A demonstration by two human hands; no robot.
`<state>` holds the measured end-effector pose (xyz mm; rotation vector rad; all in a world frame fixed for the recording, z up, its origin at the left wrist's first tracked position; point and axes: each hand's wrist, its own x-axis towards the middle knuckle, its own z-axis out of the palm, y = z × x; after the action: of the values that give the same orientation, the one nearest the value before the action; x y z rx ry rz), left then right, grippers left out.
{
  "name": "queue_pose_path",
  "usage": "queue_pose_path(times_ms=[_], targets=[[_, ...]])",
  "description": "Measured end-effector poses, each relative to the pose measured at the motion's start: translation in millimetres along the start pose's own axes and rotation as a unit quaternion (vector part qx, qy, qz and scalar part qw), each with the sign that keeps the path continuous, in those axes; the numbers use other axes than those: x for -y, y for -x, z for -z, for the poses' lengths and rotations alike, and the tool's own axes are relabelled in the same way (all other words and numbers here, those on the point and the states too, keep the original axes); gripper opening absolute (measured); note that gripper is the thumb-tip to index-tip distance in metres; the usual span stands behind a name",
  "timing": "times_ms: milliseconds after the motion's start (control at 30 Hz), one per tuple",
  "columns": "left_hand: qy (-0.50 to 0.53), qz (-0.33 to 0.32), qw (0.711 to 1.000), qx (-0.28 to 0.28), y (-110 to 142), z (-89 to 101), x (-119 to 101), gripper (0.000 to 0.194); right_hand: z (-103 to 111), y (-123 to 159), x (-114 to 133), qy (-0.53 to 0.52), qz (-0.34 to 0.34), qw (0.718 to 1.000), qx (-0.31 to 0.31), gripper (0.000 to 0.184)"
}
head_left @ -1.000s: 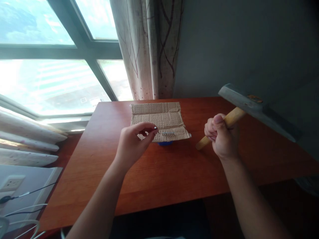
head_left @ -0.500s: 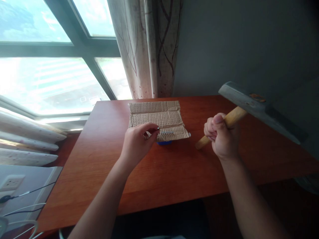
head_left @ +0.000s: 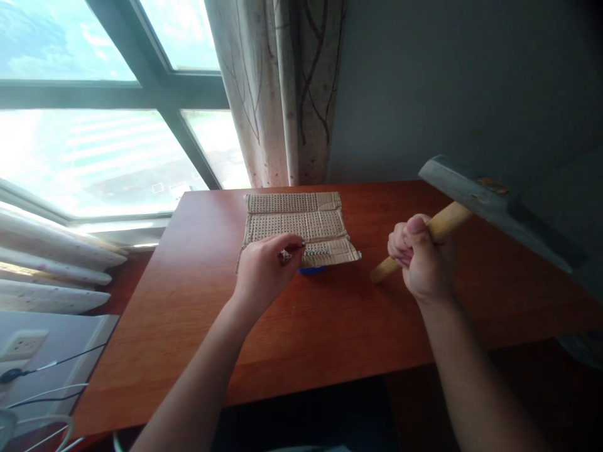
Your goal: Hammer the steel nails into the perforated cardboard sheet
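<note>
My right hand (head_left: 426,257) grips the wooden handle of a hammer (head_left: 485,191), holding its metal head raised over the right of the table. Thumb and forefinger of my left hand (head_left: 268,270) pinch a small nail-like metal piece (head_left: 303,243); only its shiny end shows. That hand is over a creased sheet of cardboard (head_left: 296,223) dotted with rows of small holes. Several small shiny pieces (head_left: 316,249) stand in a short row in the cardboard's near part. Under the near edge shows a blue object (head_left: 311,270), mostly hidden.
The brown wooden table (head_left: 306,326) reaches a dark wall at the back. A patterned curtain (head_left: 287,94) hangs behind it, beside a large window (head_left: 89,157). At lower left are a wall socket (head_left: 23,346) and several cables (head_left: 51,395).
My left hand has shifted slightly right with the small piece, closer to the row of shiny pieces. The hammer stays raised, nearly still.
</note>
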<state>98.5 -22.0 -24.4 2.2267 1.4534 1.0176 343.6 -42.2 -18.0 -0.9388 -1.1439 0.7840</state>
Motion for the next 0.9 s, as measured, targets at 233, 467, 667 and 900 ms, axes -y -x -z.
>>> queue_pose_path(times_ms=[233, 467, 667, 900], targets=[[0.021, 0.012, 1.000, -0.004, 1.0, -4.1, 5.8, 0.008, 0.3, -4.9, 9.5, 0.110, -0.057, 0.990, 0.060, 0.050], [0.049, 0.016, 0.999, 0.002, 2.2, -7.8, 7.9, 0.008, -4.9, -8.4, 41.9, 0.360, -0.094, 0.890, 0.263, 0.042], [0.056, 0.018, 0.998, 0.006, 1.9, -9.2, 6.7, 0.008, -24.2, -16.4, 65.0, 0.476, -0.068, 0.819, 0.314, 0.045], [0.044, 0.014, 0.999, 0.002, 2.0, -9.6, 5.9, 0.009, -36.7, -16.0, 72.5, 0.491, -0.046, 0.814, 0.307, 0.044]])
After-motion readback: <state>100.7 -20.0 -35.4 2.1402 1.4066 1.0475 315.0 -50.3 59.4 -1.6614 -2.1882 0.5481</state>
